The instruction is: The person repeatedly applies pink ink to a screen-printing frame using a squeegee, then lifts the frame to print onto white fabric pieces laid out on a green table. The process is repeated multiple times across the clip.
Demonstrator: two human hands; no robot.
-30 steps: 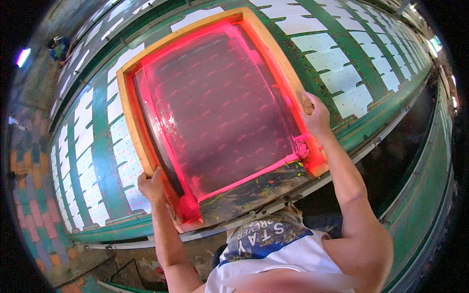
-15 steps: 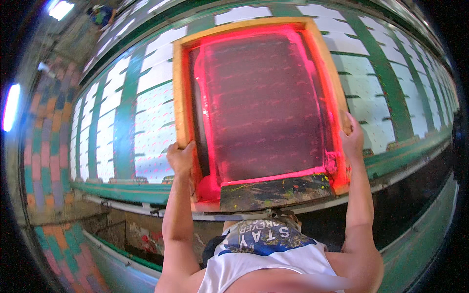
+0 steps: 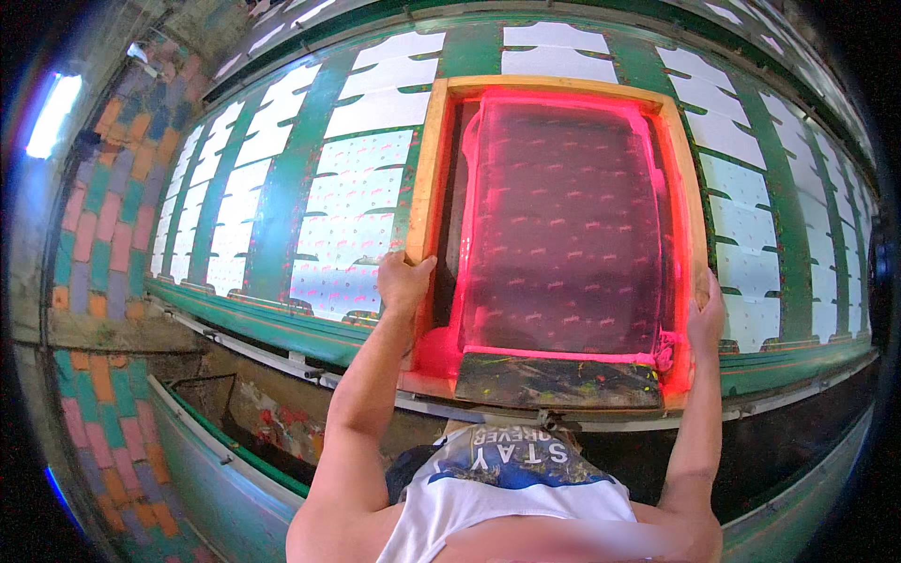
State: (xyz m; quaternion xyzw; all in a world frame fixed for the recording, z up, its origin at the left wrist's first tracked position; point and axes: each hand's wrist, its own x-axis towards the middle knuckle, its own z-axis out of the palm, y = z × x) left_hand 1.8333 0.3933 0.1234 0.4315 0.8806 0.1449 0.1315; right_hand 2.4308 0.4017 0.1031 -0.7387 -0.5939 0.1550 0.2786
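A large wooden-framed printing screen (image 3: 572,216) lies over the green table in front of me, its dark mesh bordered with bright pink ink. Rows of small pink marks show across the mesh. My left hand (image 3: 404,281) is closed round the left rail of the wooden frame, low down. On the opposite rail, my right hand (image 3: 707,310) grips at about the same height. A dark, paint-spotted board (image 3: 558,380) covers the frame's near end, close to my waist. Pink ink is thick in both near corners. What lies under the screen is hidden.
White cut pieces (image 3: 352,211) lie in columns on the long green table (image 3: 305,202), on both sides of the screen; some bear small dots. A metal rail (image 3: 319,377) follows the near edge. Coloured brick paving (image 3: 99,272) is at the left, and another long table stands beyond.
Relative to the table, the screen appears shifted, and the view has turned. In the picture, screen and both hands sit farther right. Both hands keep their hold on the frame.
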